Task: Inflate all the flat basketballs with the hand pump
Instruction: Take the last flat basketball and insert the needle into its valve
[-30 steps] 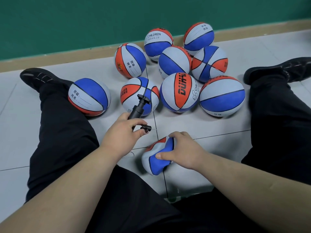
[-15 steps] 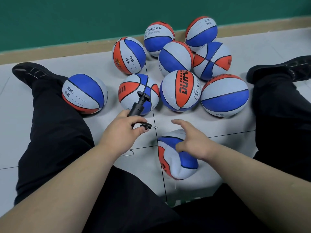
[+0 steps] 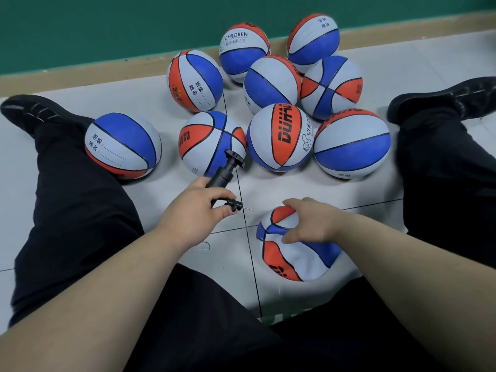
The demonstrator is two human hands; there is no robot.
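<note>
Tiled floor [image 3: 268, 189]: flat basketball [image 3: 295, 261] crumpled, red-white-blue

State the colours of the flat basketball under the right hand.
The flat basketball has orange, blue and white panels with black seams; head view.

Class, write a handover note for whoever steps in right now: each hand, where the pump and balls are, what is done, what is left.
Left hand grips the hand pump, with its needle pointing toward the flat basketball but not in it.
Right hand holds that ball on the floor.
Done: the nine round balls beyond look inflated.
Left: insert the needle and pump this one.
</note>
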